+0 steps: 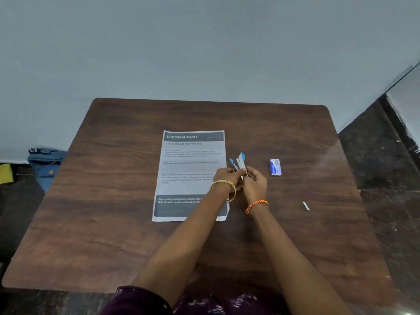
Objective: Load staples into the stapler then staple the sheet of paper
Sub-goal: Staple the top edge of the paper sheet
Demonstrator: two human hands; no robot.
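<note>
1. Head cam looks down on a dark wood table (113, 201), with both of the person's arms reaching in from the bottom edge.
2. Left hand (226, 176) is wrapped around the back end of the stapler (238, 162), holding it up just off the right edge of the paper (191, 169). Gold bangle (223, 189) on that wrist.
3. Stapler is blue and white and it's flipped open, the two halves splayed apart in a V pointing away from the person.
4. Right hand (254, 183) is pinched in right next to the left, fingers up against the stapler's open part. Looks like there's something thin between the fingertips, but it's too small and blurry to say what. Orange braided band (256, 205) on that wrist.
5. Paper lies flat in the middle of the table, printed, header reads "DRESSING TABLE". Left forearm crosses over its bottom right corner.
6. Small blue and white box (275, 167) sits on the table to the right of the hands, not touching anything.
7. Little white strip (306, 205) lies further right and nearer the person, well apart from the rest.
</note>
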